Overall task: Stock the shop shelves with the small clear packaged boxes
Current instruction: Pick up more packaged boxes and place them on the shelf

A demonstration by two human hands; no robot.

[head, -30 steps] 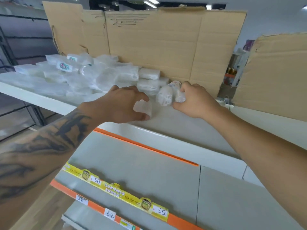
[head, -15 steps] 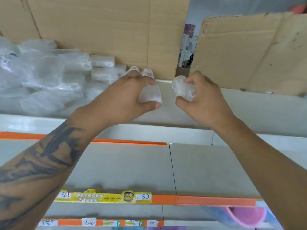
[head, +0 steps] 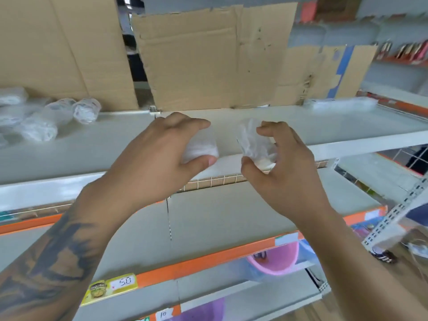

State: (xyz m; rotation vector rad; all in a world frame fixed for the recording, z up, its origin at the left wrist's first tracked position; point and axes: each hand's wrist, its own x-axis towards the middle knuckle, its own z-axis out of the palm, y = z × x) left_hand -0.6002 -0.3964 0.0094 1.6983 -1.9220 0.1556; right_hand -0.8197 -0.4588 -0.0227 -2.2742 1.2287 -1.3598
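Observation:
My left hand (head: 159, 156) grips a small clear packaged box (head: 201, 148) between thumb and fingers, just above the front lip of the top white shelf (head: 115, 144). My right hand (head: 282, 172) holds a second clear packaged box (head: 253, 141) beside it, fingers curled around it. The two packages hang a hand's width apart. A pile of similar clear packages (head: 46, 117) lies on the same shelf at the far left.
Flattened cardboard sheets (head: 208, 61) line the back of the top shelf. Another clear package (head: 340, 104) lies at the shelf's far right. Below are grey shelves with orange price strips (head: 208, 260) and pink and purple basins (head: 275, 258). A metal upright (head: 398, 214) stands at right.
Both hands have carried their packages rightward along the top shelf, away from the pile, which now sits far left. The view has swung right with them.

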